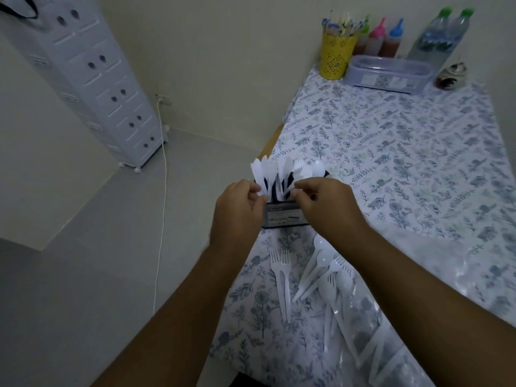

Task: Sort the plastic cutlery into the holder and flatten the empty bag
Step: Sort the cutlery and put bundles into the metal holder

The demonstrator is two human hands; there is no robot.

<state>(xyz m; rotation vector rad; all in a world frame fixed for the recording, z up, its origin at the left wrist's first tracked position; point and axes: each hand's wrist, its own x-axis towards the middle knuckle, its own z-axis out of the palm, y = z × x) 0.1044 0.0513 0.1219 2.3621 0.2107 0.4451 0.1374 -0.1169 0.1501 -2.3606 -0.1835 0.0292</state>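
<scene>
Both hands at the dark holder (282, 216), near table edge. Left hand (237, 208) pinches white knife blades (258, 174) standing upright; right hand (324, 202) pinches pieces beside them. Loose forks (280, 275) and spoons (321, 263) lie behind the hands toward the body — handles pointing nearward, closer to the right hand. Clear bag (371, 336) alongside, not yet flattened.

Two hands (237, 208), one holder (283, 216), two forks (280, 277) lying apart, three squeeze bottles (377, 40), two water bottles (438, 37), one yellow cup (336, 55), one clear box (388, 74).
</scene>
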